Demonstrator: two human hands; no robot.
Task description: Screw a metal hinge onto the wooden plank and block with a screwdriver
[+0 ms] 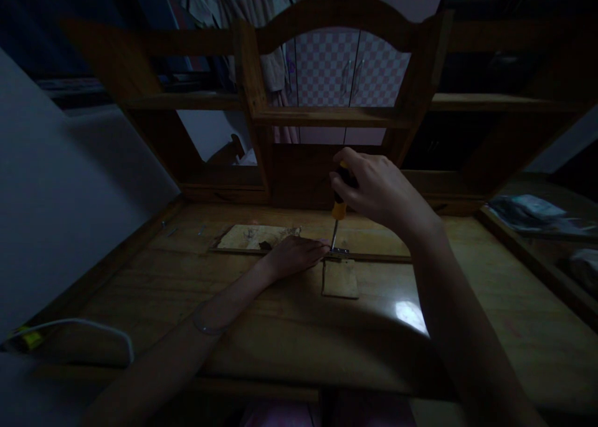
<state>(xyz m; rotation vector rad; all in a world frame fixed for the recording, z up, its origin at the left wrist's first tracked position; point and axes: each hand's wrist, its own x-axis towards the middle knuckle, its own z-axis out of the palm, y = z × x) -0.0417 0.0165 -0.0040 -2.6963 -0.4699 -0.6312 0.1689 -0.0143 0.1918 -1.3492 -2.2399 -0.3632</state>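
Observation:
My right hand [374, 187] is wrapped round the handle of a screwdriver [339, 210] with a yellow and black grip. The shaft points down, slightly tilted, with its tip at a small metal hinge [342, 251]. From the left, my left hand [298, 254] lies low with its fingers stretched out, fingertips beside the screwdriver tip. Whether those fingertips pinch a small part is hard to see. The hinge sits at the top edge of a small square wooden piece [341, 281], against a long wooden strip [383, 257]. A pale, rough-surfaced board [236, 237] lies left of my left hand.
All this rests on a wooden desktop [280, 327]. Behind it rises a wooden shelf unit [331, 117] with an arched top. Small metal bits [172, 231] lie at the left. A white cable [93, 323] curves at the near left. Plastic-wrapped items [532, 209] stand at right.

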